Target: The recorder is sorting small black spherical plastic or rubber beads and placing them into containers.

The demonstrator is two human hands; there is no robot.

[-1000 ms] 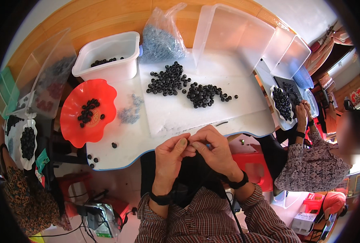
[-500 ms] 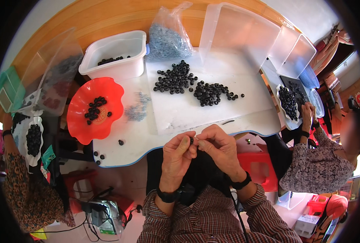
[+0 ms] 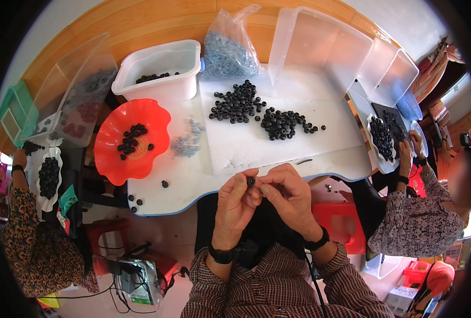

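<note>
My left hand pinches a small round black part with a hole between thumb and fingertips, just past the table's front edge. Close beside it, my right hand has thumb and forefinger pressed together; whatever they may hold is too small to make out. On a white sheet ahead lie two heaps of such black parts, a left heap and a right heap. A red scalloped bowl to the left contains more of them. Thin bluish-grey pieces are scattered between bowl and sheet.
A white tub and a clear bag of bluish-grey pieces stand at the back, with a clear plastic bin on the right. Loose black parts lie near the front-left edge. Co-workers sit at both sides; one person's hands work on the right.
The view has shifted slightly, so the table appears a little farther right. My hands stay together, and the black part in my left fingers now shows its hole more plainly.
</note>
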